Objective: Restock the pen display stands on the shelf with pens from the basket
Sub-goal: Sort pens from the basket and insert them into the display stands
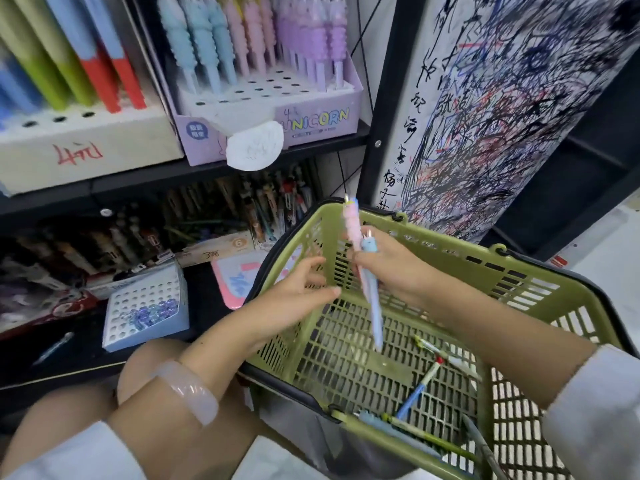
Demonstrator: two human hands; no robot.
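At centre frame our right hand (388,268) grips two pens (367,271), one pink and one blue, above the green basket (519,271). Our left hand (298,292) hovers beside them, fingers relaxed and holding nothing. More loose pens (420,389) lie in the basket's lower right. The purple unicorn stand (311,123) sits on the shelf (138,178), upper centre.

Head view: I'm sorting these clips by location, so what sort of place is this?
Most likely a stationery shop aisle. A "Unicorn" pen display stand sits on a dark shelf, a green shopping basket holds loose pens, and a scribble-covered pen-testing sheet hangs alongside.
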